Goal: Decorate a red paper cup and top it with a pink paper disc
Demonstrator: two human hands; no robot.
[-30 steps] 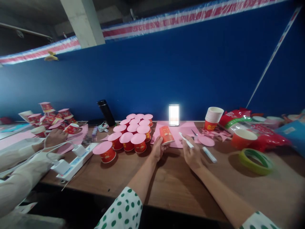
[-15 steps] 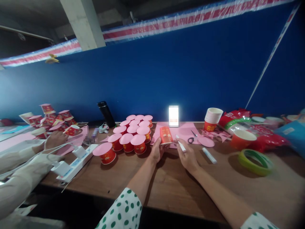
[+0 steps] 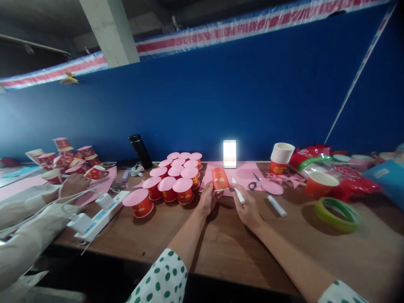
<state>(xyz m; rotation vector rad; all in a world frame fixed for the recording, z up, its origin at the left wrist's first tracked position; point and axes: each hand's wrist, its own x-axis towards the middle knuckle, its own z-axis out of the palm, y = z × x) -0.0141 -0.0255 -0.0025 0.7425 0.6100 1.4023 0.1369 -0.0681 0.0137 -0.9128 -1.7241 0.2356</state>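
My left hand (image 3: 207, 199) is closed around a red paper cup (image 3: 220, 178) with light markings on its side, held upside down and tilted above the table. A white marker pen (image 3: 239, 194) is gripped in my right hand (image 3: 248, 209), its tip near the cup's right side. Behind the cup lies a pink paper sheet (image 3: 249, 167) with dark scissors (image 3: 252, 185) and a pink paper disc (image 3: 272, 187). To the left several red cups (image 3: 184, 195) stand in rows, topped with pink discs. A white stick-like piece (image 3: 277, 205), perhaps a pen cap or marker, lies right of my right hand.
A stack of paper cups (image 3: 280, 162), a single cup (image 3: 321, 185) and green tape (image 3: 337, 214) are at right, beside red plastic packaging (image 3: 356, 176). At left are a white power strip (image 3: 102, 216), a black flask (image 3: 141, 151) and a co-worker's hand (image 3: 75, 185).
My right hand and the marker have shifted slightly left, closer to the cup. The left hand still holds the cup in nearly the same place.
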